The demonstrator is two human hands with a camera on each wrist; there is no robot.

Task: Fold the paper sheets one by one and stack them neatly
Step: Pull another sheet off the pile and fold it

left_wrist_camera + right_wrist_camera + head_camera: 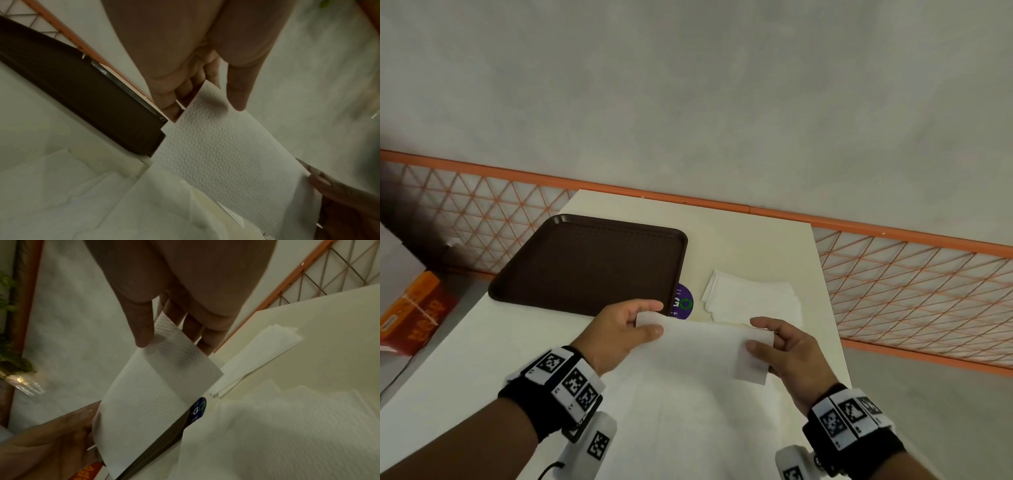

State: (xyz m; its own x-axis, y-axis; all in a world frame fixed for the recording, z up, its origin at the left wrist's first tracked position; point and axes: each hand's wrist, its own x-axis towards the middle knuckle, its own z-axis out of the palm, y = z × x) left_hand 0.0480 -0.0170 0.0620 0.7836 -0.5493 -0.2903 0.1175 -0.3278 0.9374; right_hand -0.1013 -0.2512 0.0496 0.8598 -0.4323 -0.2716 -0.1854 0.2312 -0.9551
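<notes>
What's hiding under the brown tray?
A round purple sticker pokes out from under the tray, on the table. Its left part is covered, so the rest can't be seen.

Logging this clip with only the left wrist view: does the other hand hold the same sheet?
Observer: Yes. The head view shows the right hand pinching the paper sheet at its right corner, with the left hand on the opposite corner.
Reviewer: Where is the stack?
Observer: The stack of white sheets lies on the table, right of the brown tray, with its edges staggered.
Reviewer: Anything between them?
Observer: A round purple sticker.
</notes>
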